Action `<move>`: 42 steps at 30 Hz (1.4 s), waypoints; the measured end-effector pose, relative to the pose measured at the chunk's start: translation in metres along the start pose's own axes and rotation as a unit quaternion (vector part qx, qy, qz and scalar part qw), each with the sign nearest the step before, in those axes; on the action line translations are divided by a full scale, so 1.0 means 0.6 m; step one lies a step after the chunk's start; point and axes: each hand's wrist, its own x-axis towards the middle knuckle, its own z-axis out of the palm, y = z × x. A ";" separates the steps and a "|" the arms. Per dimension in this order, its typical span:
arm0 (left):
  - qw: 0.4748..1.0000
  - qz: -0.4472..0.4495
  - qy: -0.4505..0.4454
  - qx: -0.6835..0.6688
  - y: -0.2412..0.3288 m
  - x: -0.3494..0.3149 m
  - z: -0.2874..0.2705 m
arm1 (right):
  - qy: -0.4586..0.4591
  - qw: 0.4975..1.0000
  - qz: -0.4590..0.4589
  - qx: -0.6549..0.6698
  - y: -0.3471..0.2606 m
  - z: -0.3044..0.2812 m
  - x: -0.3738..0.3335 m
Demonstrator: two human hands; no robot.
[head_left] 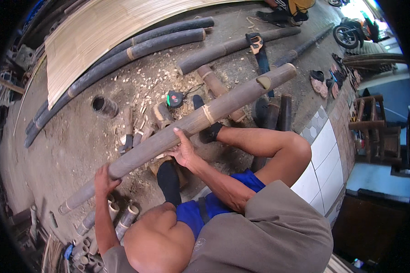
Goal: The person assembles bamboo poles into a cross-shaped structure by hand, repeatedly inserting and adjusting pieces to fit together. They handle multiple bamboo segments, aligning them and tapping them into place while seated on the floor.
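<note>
A long, dark bamboo pole point(234, 98) lies slantwise in front of me, from the lower left up to the upper right. Near its far right end a rounded notch point(263, 82) is cut into it, and a pale ring marks a joint midway. My left hand point(105, 181) is wrapped round the pole towards its lower left end. Closer to the middle, my right hand point(183, 148) grips it from the near side, thumb on top and fingers partly hidden beneath. Below the pole are short bamboo pieces point(161, 113) and a green and black tape measure point(174, 98).
A handsaw point(255, 42) leans against a bamboo pole point(232, 49) beyond. Long curved poles point(159, 43) lie beside a slatted bamboo sheet point(86, 45). Wood chips litter the ground. Cut bamboo tubes point(126, 220) stand lower left; white tiles point(321, 175) lie right. Another person point(298, 9) is far off.
</note>
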 end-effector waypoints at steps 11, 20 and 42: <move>0.988 0.138 -0.059 -0.038 0.240 0.107 -0.005 | 0.006 0.999 -0.036 -0.035 -0.051 -0.043 -0.035; 0.995 0.098 -0.022 -0.014 0.113 0.059 -0.028 | 0.076 0.946 -0.290 0.123 -0.421 -0.099 -0.035; 0.987 -0.065 0.098 0.106 -0.090 -0.026 -0.018 | 0.039 0.977 -0.157 -0.140 -0.349 -0.098 0.014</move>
